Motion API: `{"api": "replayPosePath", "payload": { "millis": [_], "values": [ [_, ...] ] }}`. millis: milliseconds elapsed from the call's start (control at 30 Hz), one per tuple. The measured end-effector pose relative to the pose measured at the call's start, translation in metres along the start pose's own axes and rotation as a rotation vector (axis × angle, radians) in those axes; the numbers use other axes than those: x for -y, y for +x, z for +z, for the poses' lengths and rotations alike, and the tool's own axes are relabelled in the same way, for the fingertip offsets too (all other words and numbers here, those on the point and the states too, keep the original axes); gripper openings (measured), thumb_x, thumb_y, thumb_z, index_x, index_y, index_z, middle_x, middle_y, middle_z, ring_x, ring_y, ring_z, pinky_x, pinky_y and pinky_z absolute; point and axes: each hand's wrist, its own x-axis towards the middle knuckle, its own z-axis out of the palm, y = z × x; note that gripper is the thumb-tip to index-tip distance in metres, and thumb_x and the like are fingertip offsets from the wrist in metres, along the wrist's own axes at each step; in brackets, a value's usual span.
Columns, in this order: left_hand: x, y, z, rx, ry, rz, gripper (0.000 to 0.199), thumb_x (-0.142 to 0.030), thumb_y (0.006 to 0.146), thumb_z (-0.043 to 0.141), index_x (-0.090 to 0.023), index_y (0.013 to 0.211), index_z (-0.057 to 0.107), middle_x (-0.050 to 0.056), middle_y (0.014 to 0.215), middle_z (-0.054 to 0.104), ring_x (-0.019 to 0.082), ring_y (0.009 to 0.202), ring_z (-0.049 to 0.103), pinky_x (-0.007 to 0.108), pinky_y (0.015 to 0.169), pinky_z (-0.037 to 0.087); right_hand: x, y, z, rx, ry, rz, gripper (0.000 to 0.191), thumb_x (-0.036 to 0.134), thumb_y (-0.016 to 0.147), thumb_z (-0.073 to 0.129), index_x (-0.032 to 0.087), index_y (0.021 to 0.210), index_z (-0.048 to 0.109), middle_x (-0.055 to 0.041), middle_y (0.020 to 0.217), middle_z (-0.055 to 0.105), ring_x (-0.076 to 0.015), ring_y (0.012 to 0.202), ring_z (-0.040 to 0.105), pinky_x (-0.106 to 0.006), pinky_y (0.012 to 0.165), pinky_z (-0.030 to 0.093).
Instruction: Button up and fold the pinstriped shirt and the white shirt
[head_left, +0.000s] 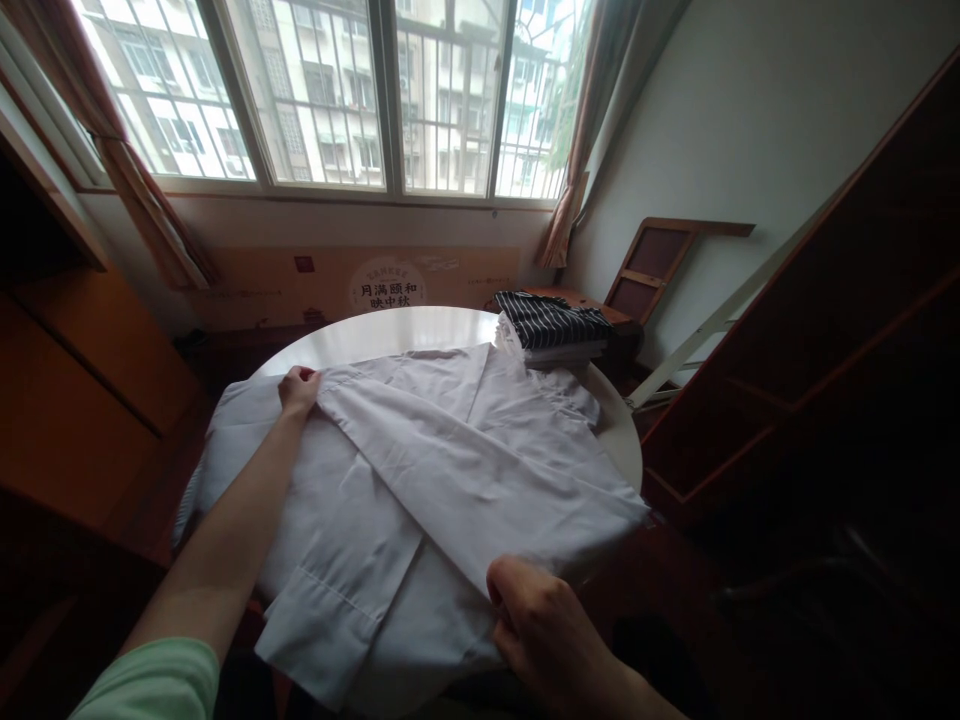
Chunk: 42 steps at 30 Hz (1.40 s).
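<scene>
A white long-sleeved garment (442, 450), like a coat, is spread over a round white table (360, 325). One sleeve (330, 610) points towards me, its hemmed end hanging at the near left edge. My left hand (300, 388) pinches the cloth at the far left, by the upper end of a folded-over strip. Close to me on the right, my right hand (544, 620) is closed on the same garment's edge. Between my hands the folded layer runs diagonally, lightly creased. Fingertips of both hands are partly hidden.
A folded black-and-white striped cloth (555, 320) lies on folded white cloth at the table's back right. Behind are a wooden chair (652, 260) and a barred window (330, 90). A dark wooden panel (795, 330) stands right, an orange-brown cabinet (82, 390) left.
</scene>
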Motion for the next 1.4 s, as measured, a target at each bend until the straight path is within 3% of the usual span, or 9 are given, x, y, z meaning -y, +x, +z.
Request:
{"api": "replayPosePath", "payload": {
  "millis": [233,500,667,933,1167,1233,1300,1400],
  "values": [
    [0.000,0.000,-0.001,-0.018,-0.071,-0.016,0.017,-0.028,0.068,0.055,-0.016,0.080,0.059,0.009,0.090,0.066,0.020,0.085,0.059,0.028,0.080,0.044,0.003,-0.005,-0.006,0.084,0.013,-0.050,0.026,-0.003,0.056,0.040,0.019,0.070,0.043,0.0007,0.072,0.055,-0.0119,0.062,0.051,-0.021,0.055,0.031],
    [-0.003,0.000,-0.003,-0.018,-0.151,-0.088,0.015,-0.028,0.068,0.053,-0.017,0.077,0.057,0.007,0.088,0.065,0.020,0.085,0.058,0.028,0.079,0.044,-0.001,-0.008,-0.004,-0.053,-0.012,-0.122,0.024,-0.002,0.057,0.039,0.020,0.069,0.041,0.0007,0.068,0.052,-0.0118,0.058,0.047,-0.023,0.054,0.027],
    [-0.004,0.000,-0.003,-0.005,-0.165,-0.083,0.014,-0.028,0.068,0.053,-0.017,0.076,0.057,0.007,0.087,0.065,0.020,0.084,0.058,0.028,0.078,0.044,-0.002,-0.010,-0.003,-0.060,-0.045,-0.144,0.022,0.000,0.058,0.040,0.020,0.069,0.042,0.0007,0.067,0.052,-0.0122,0.057,0.046,-0.024,0.054,0.026],
    [-0.004,-0.002,-0.002,0.034,-0.022,-0.023,0.012,-0.026,0.068,0.054,-0.017,0.076,0.058,0.008,0.087,0.066,0.021,0.085,0.059,0.030,0.079,0.044,0.001,-0.008,-0.006,0.098,-0.008,-0.087,0.021,0.002,0.057,0.043,0.019,0.070,0.045,-0.0009,0.072,0.056,-0.0132,0.061,0.050,-0.023,0.054,0.030],
    [-0.006,-0.004,-0.002,0.072,0.145,0.022,0.010,-0.019,0.067,0.055,-0.018,0.076,0.060,0.011,0.087,0.066,0.026,0.088,0.060,0.032,0.076,0.045,0.005,-0.008,-0.016,0.111,0.158,-0.088,0.014,0.005,0.066,0.046,0.017,0.072,0.049,0.0011,0.066,0.056,-0.0105,0.058,0.051,-0.020,0.054,0.035],
    [-0.006,-0.004,-0.001,0.083,0.165,0.036,0.011,-0.020,0.069,0.055,-0.018,0.078,0.061,0.011,0.089,0.066,0.026,0.090,0.060,0.033,0.077,0.045,0.002,-0.004,-0.023,0.078,0.238,-0.087,0.011,0.009,0.071,0.046,0.018,0.075,0.051,0.0019,0.064,0.057,-0.0095,0.057,0.052,-0.019,0.054,0.037],
    [-0.006,-0.004,-0.001,0.091,0.179,0.045,0.012,-0.020,0.070,0.054,-0.018,0.080,0.061,0.012,0.091,0.066,0.026,0.091,0.059,0.032,0.077,0.044,-0.005,0.004,-0.029,-0.036,0.279,-0.064,0.011,0.012,0.077,0.044,0.018,0.079,0.053,0.0009,0.066,0.059,-0.0100,0.059,0.054,-0.019,0.056,0.041],
    [-0.007,-0.005,-0.002,0.100,0.200,0.042,0.015,-0.021,0.071,0.053,-0.017,0.083,0.061,0.011,0.093,0.066,0.026,0.092,0.059,0.032,0.076,0.044,-0.022,0.019,-0.027,-0.225,0.215,-0.056,0.022,0.017,0.082,0.041,0.016,0.099,0.055,-0.0069,0.092,0.063,-0.0153,0.083,0.059,-0.027,0.075,0.047]
  ]
}}
